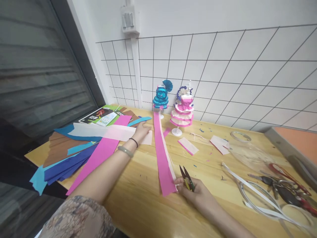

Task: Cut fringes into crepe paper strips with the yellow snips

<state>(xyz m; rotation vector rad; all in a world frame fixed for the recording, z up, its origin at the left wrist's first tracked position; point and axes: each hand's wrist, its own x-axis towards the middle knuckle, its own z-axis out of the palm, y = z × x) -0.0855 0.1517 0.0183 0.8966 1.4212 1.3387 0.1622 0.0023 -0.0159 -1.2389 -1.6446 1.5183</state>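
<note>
My left hand point(142, 131) reaches out over the pale strip of crepe paper point(112, 131), its fingers closed on the strip near its right end. In my right hand point(195, 191) are small black-bladed snips point(187, 179), tips pointing up and away. Its thumb and finger also touch the near right corner of a long bright pink strip with a pale edge point(160, 155). This pink strip lies lengthwise in the middle of the wooden table point(138, 205). Another wide pink strip point(105, 153) runs under the pale one.
Behind stand a teal paper dress point(161, 96) and a pink-and-white one point(182, 115) on stands. Blue and brown papers point(61, 145) fan out at left. On the right are cut pieces point(188, 146), white ribbon point(252, 188), pliers and scissors point(284, 191), and an orange-topped box point(297, 142).
</note>
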